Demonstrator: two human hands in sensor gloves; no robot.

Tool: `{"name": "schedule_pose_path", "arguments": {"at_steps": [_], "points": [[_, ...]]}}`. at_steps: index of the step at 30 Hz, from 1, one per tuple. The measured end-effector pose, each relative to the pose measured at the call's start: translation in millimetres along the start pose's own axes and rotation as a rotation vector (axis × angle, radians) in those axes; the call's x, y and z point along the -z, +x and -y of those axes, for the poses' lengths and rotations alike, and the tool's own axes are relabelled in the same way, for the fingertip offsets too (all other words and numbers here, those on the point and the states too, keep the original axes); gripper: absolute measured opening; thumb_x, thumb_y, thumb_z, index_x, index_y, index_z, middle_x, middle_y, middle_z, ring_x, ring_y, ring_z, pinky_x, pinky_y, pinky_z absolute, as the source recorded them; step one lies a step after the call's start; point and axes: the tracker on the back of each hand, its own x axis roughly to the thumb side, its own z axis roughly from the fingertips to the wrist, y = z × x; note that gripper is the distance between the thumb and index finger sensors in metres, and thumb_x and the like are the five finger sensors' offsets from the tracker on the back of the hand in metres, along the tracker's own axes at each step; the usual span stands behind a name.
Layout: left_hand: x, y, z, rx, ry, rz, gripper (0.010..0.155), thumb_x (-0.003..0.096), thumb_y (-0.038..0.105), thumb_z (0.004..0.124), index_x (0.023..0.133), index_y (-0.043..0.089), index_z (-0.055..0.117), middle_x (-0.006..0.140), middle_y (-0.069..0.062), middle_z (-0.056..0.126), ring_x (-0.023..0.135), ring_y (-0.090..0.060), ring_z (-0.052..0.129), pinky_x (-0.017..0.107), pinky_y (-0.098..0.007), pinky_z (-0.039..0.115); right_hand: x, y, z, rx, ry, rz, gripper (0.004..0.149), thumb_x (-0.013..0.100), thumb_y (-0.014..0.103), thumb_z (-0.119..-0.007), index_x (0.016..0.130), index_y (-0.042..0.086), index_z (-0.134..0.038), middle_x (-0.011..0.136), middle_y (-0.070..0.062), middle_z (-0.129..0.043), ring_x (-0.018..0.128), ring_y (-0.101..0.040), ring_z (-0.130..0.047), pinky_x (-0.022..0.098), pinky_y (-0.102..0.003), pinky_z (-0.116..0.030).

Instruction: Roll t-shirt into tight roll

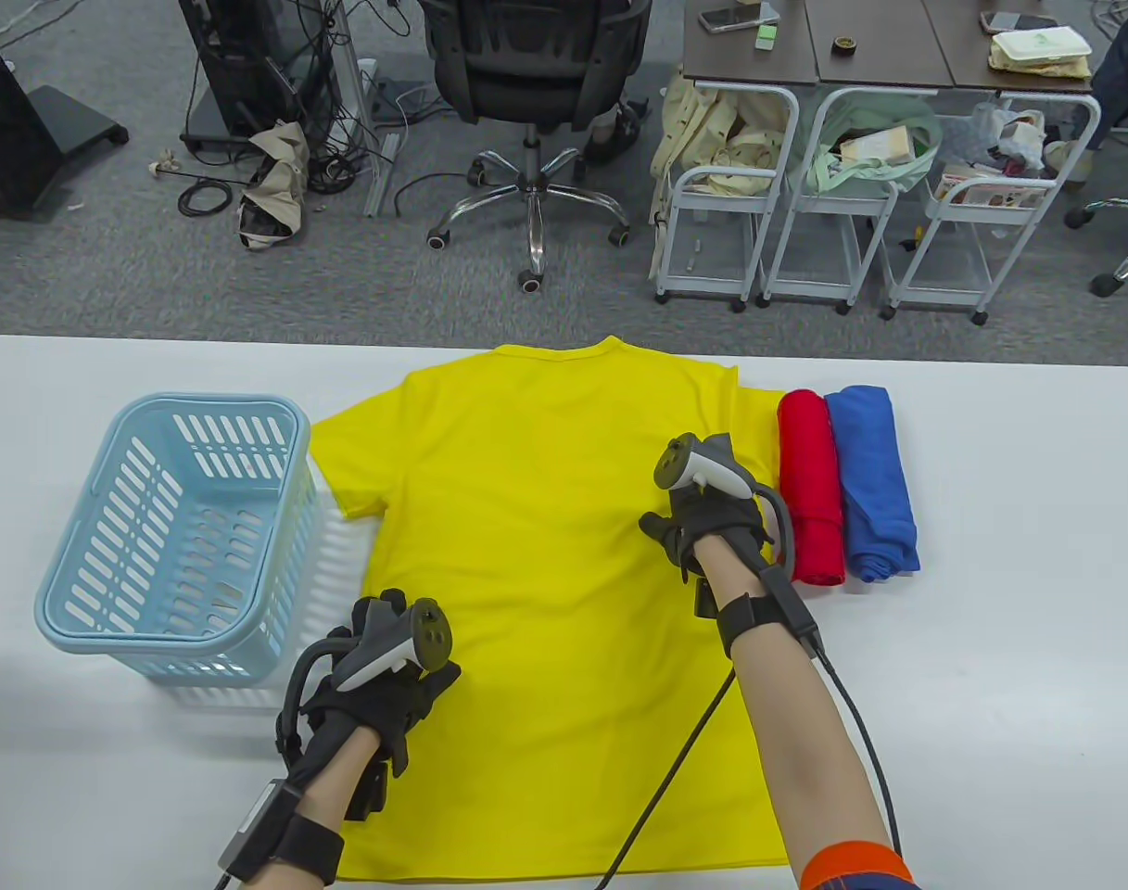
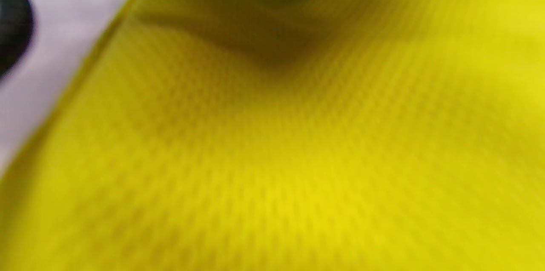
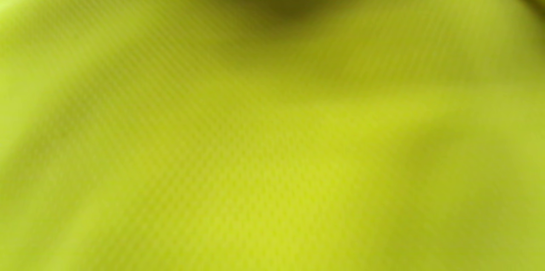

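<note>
Lying flat across the middle of the white worktop (image 1: 990,649), the yellow t-shirt (image 1: 545,519) has its collar at the far edge and its hem at the near edge. The left hand (image 1: 387,677) rests on the shirt's left side near the hem, the right hand (image 1: 712,528) on its right side further up. Both palms face down, and whether the fingers pinch any cloth cannot be told. Both wrist views show only blurred yellow fabric. A red roll (image 1: 812,487) and a blue roll (image 1: 871,482) lie touching each other just beside the shirt's right sleeve. A light blue basket (image 1: 109,547) stands towards the left edge. No writing is legible anywhere.
</note>
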Motion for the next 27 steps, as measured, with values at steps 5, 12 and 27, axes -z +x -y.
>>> {"name": "schedule_pose_path", "arguments": {"at_steps": [5,12,27], "points": [[-5,-1,-6,-0.018,0.039,0.04,0.077,0.0509,0.062,0.03,0.111,0.027,-0.002,0.118,-0.017,-0.006,0.11,-0.046,0.006,0.079,-0.065,0.025,-30,23,-8,-0.059,-0.106,0.133,0.078,0.06,0.055,-0.043,0.108,0.022,0.009,0.109,-0.013,0.018,0.101,-0.044,0.014,0.074,-0.058,-0.015],[2,0,1,0.019,0.002,0.039,0.075,0.0518,0.062,0.032,0.11,0.028,-0.002,0.118,-0.015,-0.006,0.11,-0.045,0.006,0.079,-0.065,0.023,-81,53,-64,-0.22,-0.069,0.303,0.084,0.058,0.062,-0.048,0.112,0.017,-0.001,0.112,-0.021,0.002,0.102,-0.051,-0.004,0.073,-0.061,-0.03],[40,-2,-81,-0.136,0.032,-0.01,0.069,0.0579,0.048,0.039,0.114,0.024,0.007,0.121,-0.015,0.004,0.113,-0.045,0.019,0.08,-0.063,0.034,-66,17,-52,-0.173,-0.056,0.223,0.083,0.059,0.053,-0.058,0.108,0.023,0.002,0.11,-0.015,0.011,0.101,-0.045,0.006,0.074,-0.058,-0.02]]}}
